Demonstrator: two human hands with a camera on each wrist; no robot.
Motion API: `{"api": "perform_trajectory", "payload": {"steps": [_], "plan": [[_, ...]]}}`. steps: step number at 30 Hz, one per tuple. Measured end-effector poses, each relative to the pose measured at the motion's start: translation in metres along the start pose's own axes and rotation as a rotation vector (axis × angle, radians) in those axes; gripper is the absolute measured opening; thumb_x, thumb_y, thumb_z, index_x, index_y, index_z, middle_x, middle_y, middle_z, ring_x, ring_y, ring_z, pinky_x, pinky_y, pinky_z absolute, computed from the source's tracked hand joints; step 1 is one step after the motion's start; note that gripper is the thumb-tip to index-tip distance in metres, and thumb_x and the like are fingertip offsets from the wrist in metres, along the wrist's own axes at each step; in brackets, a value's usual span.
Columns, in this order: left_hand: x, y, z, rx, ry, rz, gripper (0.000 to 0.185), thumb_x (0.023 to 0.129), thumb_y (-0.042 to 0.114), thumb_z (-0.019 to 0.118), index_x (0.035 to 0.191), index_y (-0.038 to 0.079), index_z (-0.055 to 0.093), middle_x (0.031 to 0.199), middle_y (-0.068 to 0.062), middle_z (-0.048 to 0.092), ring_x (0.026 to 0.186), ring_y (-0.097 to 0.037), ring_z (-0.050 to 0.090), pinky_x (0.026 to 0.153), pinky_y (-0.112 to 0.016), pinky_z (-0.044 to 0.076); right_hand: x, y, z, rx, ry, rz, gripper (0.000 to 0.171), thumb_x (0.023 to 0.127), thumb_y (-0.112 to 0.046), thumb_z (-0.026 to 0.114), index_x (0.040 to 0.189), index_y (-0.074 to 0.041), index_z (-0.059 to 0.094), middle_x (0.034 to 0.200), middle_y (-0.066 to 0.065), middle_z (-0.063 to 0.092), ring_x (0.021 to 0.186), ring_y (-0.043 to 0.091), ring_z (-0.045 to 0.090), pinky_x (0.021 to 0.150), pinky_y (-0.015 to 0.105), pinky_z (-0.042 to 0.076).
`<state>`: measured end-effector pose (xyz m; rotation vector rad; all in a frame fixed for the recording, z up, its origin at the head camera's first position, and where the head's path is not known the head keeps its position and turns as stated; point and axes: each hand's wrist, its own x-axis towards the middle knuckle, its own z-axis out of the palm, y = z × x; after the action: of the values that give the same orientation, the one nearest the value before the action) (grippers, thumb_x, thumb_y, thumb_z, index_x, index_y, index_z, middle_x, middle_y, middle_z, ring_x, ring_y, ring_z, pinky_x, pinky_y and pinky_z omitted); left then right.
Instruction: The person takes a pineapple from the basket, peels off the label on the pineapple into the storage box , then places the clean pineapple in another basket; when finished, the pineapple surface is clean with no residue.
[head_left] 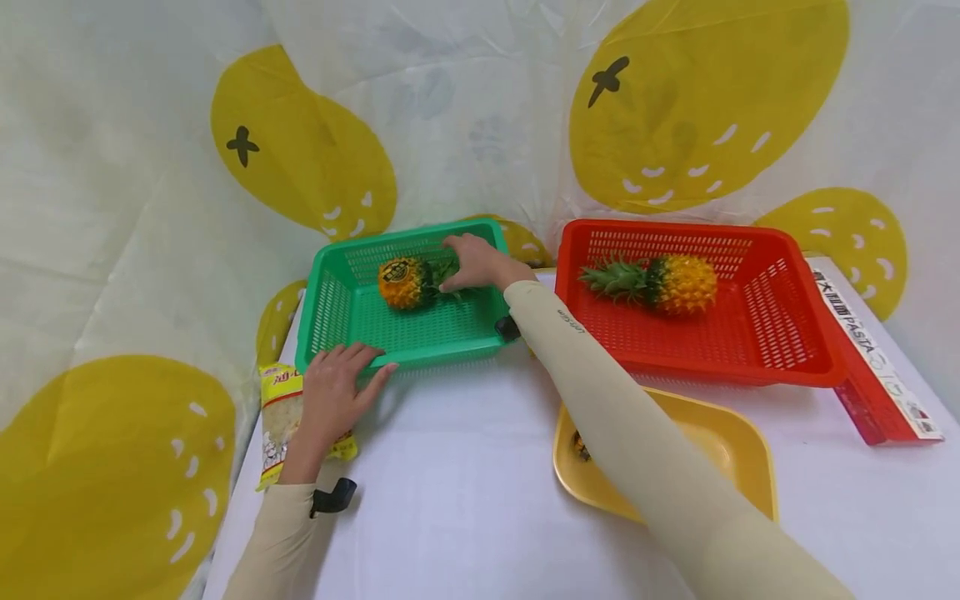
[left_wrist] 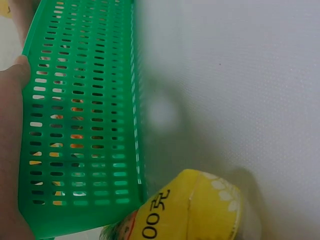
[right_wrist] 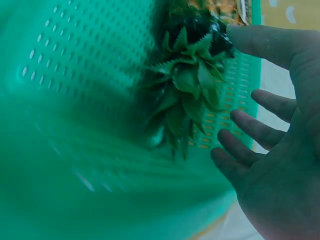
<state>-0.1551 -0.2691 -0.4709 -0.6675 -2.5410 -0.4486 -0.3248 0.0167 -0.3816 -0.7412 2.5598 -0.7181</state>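
Head view: a person's right hand (head_left: 480, 262) hovers over the leafy crown of a pineapple (head_left: 405, 282) lying in a green basket (head_left: 337, 312) at approx. 11 o'clock on the white tabletop (head_left: 465, 500), fingers loosely spread w/ nothing gripped; the left hand (head_left: 333, 392) lies flat w/ straight fingers against the basket's near rim at 9 o'clock, resting over a yellow snack packet (head_left: 276, 417). At 1 o'clock a red basket (head_left: 795, 333) holds a second pineapple (head_left: 675, 283); a yellow tray (head_left: 727, 450) sits in front of it, a pasta box (head_left: 870, 358) at 3 o'clock. Left wrist view: the green basket's (left_wrist: 80, 125) slotted wall fills the left half, packet (left_wrist: 190, 210) at 6 o'clock, touching its corner. Right wrist view: the right hand (right_wrist: 280, 150) is open wide, fingers (right_wrist: 240, 150) just beside the pineapple's (right_wrist: 187, 85) green leaves at 12 o'clock, inside the green basket (right_wrist: 75, 100).
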Motion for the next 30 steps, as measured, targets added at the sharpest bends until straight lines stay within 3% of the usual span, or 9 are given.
{"api": "perform_trajectory", "payload": {"steps": [6, 13, 18, 24, 30], "plan": [[0.001, 0.000, 0.001, -0.004, -0.006, -0.023, 0.052, 0.104, 0.058, 0.058, 0.110, 0.010, 0.078, 0.106, -0.008, 0.077, 0.092, -0.034, 0.068, 0.078, -0.050, 0.048, 0.014, 0.003, 0.014, -0.025, 0.020, 0.052, 0.078, 0.101, -0.030, 0.075, 0.164, -0.009, 0.035, 0.167, 0.019, 0.029, 0.152, 0.041, 0.028, 0.116, 0.054, 0.034], [0.001, -0.001, 0.000, -0.008, -0.006, -0.022, 0.043, 0.100, 0.051, 0.067, 0.109, 0.011, 0.078, 0.105, -0.008, 0.077, 0.091, -0.033, 0.067, 0.076, -0.049, 0.047, 0.023, 0.009, 0.017, -0.008, 0.034, 0.068, 0.076, 0.100, -0.028, 0.077, 0.163, -0.009, 0.038, 0.168, 0.018, 0.029, 0.154, 0.040, 0.026, 0.117, 0.054, 0.033], [-0.001, 0.000, -0.002, -0.006, -0.006, -0.008, 0.038, 0.097, 0.046, 0.072, 0.108, 0.010, 0.078, 0.104, -0.008, 0.076, 0.089, -0.034, 0.067, 0.074, -0.049, 0.047, 0.030, 0.010, 0.021, -0.040, -0.009, 0.076, 0.078, 0.100, -0.027, 0.077, 0.164, -0.010, 0.035, 0.170, 0.017, 0.026, 0.156, 0.039, 0.022, 0.118, 0.053, 0.032], [-0.002, 0.001, -0.004, -0.001, 0.004, -0.018, 0.057, 0.105, 0.062, 0.055, 0.107, 0.010, 0.077, 0.102, -0.008, 0.076, 0.088, -0.033, 0.067, 0.073, -0.048, 0.045, 0.036, 0.007, 0.025, -0.088, -0.046, 0.088, 0.085, 0.097, -0.028, 0.081, 0.165, -0.012, 0.032, 0.169, 0.019, 0.025, 0.153, 0.042, 0.027, 0.115, 0.056, 0.035], [0.000, 0.000, -0.001, -0.019, -0.010, -0.011, 0.041, 0.099, 0.049, 0.069, 0.107, 0.010, 0.078, 0.103, -0.008, 0.076, 0.088, -0.033, 0.066, 0.071, -0.046, 0.043, 0.036, 0.010, 0.026, -0.146, -0.071, 0.133, 0.088, 0.097, -0.030, 0.081, 0.167, -0.015, 0.031, 0.171, 0.019, 0.024, 0.155, 0.047, 0.019, 0.117, 0.059, 0.031]]}}
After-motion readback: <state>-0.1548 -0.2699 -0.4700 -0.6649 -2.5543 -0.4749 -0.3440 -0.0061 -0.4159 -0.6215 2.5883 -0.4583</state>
